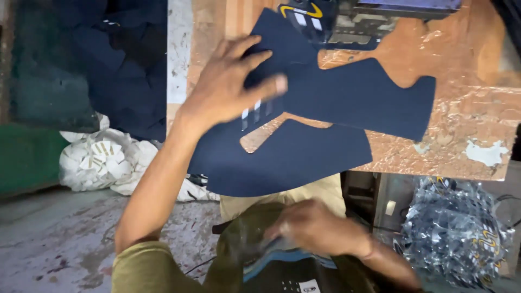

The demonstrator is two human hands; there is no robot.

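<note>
My left hand [230, 81] lies flat, fingers spread, on a dark navy cut fabric piece [325, 119] with two long lobes, spread over the edge of a worn brown work surface [467, 114]. Small white stripes show on the fabric under my fingers. My right hand [317, 228] is low in my lap, blurred, closed on the top of a stack of dark pieces with a blue edge [282, 260]. Another navy piece with yellow and white marks [304, 16] lies under a machine part at the top.
A pile of navy fabric [119, 59] sits at the left over a green surface. A white bag of pale scraps [103, 160] rests on the grey floor. A heap of clear plastic offcuts [456, 233] lies at the lower right.
</note>
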